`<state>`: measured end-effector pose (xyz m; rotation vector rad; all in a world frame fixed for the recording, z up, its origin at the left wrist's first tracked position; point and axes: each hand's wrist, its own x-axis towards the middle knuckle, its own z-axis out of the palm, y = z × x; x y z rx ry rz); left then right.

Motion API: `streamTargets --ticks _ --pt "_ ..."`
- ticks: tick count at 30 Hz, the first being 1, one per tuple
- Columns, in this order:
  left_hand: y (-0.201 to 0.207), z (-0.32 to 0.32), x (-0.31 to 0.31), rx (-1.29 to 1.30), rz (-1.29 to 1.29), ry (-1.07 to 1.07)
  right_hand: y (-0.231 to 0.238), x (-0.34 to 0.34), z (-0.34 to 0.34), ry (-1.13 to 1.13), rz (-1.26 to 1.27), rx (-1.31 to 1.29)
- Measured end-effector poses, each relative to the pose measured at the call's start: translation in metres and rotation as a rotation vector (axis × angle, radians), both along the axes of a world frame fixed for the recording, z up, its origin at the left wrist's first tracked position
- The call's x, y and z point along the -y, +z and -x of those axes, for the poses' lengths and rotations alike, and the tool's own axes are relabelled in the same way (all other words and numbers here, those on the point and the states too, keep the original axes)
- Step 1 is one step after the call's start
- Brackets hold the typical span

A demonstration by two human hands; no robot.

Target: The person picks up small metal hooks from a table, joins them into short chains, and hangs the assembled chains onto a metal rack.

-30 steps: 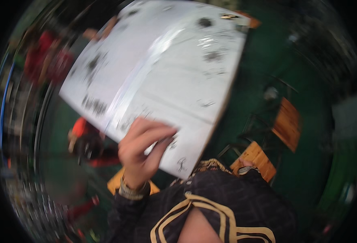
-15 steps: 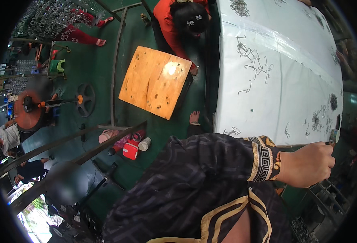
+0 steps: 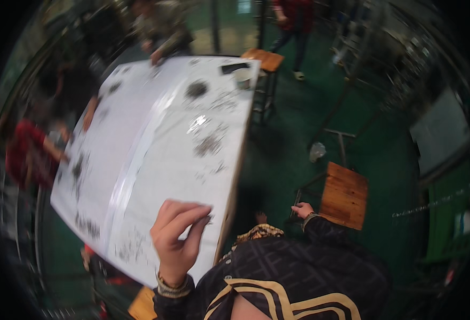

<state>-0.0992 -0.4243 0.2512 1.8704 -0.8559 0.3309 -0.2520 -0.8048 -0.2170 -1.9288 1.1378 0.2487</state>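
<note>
My left hand (image 3: 177,237) is raised over the near edge of the white-covered table (image 3: 163,184), thumb and fingers pinched together. A small dark bit shows at the fingertips, too blurred to name. My right hand (image 3: 301,209) reaches down to the right and is closed at the metal leg of a wooden stool (image 3: 345,195), beside its square seat. On the table lie loose piles of small dark wire pieces (image 3: 208,145), blurred by motion.
Several people sit or stand round the table, one in red (image 3: 30,154) at the left. At its far right corner are a pale cup (image 3: 242,78) and a dark flat object (image 3: 235,68). Another wooden stool (image 3: 266,60) stands behind. A plastic bag (image 3: 317,152) lies on the green floor.
My view has swung to the right, so the table now lies to my left. My left hand has gone from a fist to a raised pinch. My right hand has come into view at a stool.
</note>
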Motion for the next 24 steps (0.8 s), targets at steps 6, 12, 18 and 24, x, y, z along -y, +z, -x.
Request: streamTargets --ticks 6,12,18,24 --pt "0.012 -0.065 0.143 -0.061 0.047 -0.167 0.079 0.084 -0.027 -0.421 -0.196 0.462" --pt "0.009 -0.120 0.277 -0.098 0.061 -0.434 0.139 0.200 -0.059 -0.553 -0.008 0.781" --pt "0.010 -0.162 0.407 -0.145 0.040 -0.728 0.261 0.278 -0.082 -0.719 0.014 1.080" --pt "0.013 -0.190 0.525 -0.178 -0.039 -0.941 0.324 0.349 -0.084 -0.755 0.142 1.200"
